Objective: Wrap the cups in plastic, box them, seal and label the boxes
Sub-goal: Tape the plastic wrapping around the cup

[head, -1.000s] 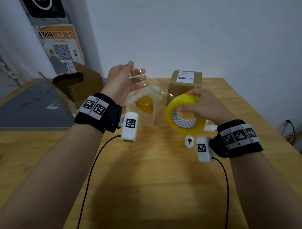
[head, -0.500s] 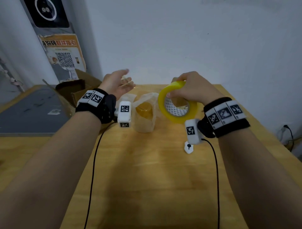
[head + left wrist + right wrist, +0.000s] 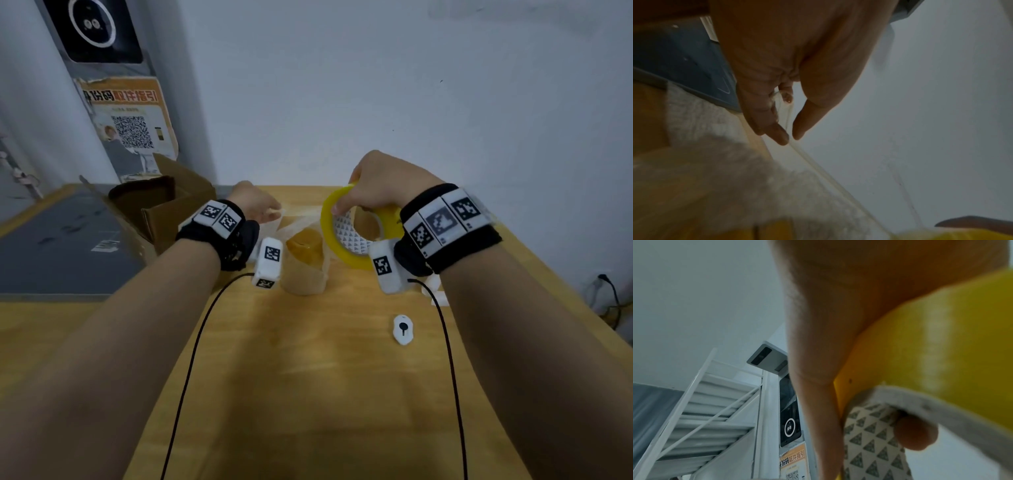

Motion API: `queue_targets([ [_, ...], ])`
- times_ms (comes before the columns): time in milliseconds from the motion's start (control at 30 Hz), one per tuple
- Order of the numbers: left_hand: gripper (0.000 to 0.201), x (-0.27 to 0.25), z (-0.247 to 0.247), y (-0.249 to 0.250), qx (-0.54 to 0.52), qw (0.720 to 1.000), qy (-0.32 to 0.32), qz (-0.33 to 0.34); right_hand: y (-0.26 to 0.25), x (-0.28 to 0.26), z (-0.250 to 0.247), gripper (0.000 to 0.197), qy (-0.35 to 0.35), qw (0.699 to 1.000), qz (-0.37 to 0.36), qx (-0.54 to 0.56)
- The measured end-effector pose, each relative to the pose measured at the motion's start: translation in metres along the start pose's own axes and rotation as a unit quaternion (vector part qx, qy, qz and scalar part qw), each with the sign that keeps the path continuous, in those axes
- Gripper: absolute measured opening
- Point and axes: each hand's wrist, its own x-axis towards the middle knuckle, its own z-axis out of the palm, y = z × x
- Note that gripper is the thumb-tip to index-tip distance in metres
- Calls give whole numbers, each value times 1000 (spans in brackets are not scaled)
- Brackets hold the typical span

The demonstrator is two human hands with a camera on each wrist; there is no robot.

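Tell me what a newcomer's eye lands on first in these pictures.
First the bright yellow tape roll, gripped by the right hand above the far middle of the wooden table. Next, the left hand pinching the clear tape strip pulled from that roll, above the plastic-wrapped cup standing between the wrists. An open cardboard box sits at the table's far left.
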Motion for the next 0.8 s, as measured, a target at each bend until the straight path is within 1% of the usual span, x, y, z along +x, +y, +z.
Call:
queue_targets([
  [33,45,1,2,-6,22,1000,-15,-6,1,0,3,68,-3,1000,3,-7],
  [67,51,0,4,-11,40,999,-24,-15,3,-1,5,70,-5,1000,6,-12],
  [100,44,-1,6,-15,60,997,-33,-22,5,-2,7,72,-6,1000,8,-16],
  [133,29,-1,8,-19,76,996,-40,-28,7,-4,9,72,-7,1000,11,-20],
  [167,21,-2,9,-20,96,995,-31,-18,10,-5,11,71,-9,1000,14,-23],
  [233,24,-7,10,-23,147,989,-7,13,16,-6,16,70,-14,999,17,-26],
  [300,59,-2,9,-29,170,985,6,32,21,-7,22,75,-21,999,20,-14],
  [333,70,-2,9,-30,183,982,14,38,24,-7,24,78,-25,999,23,-7],
  [367,73,-5,8,-32,192,980,26,50,26,-8,26,79,-26,999,26,0],
  [433,68,-5,7,-32,168,984,28,53,30,-9,28,82,-21,999,28,13],
  [467,63,-6,6,-30,132,989,24,55,33,-10,27,83,-14,999,28,19],
  [533,55,-11,6,-22,59,995,24,74,37,-11,25,84,-1,999,30,33],
  [600,54,-14,7,-16,14,994,34,101,41,-15,22,83,6,998,34,43],
  [700,54,-23,12,-15,8,992,28,121,49,-22,17,77,10,999,37,34],
  [800,54,-30,18,-23,10,993,20,118,59,-30,20,70,-5,998,50,29],
])
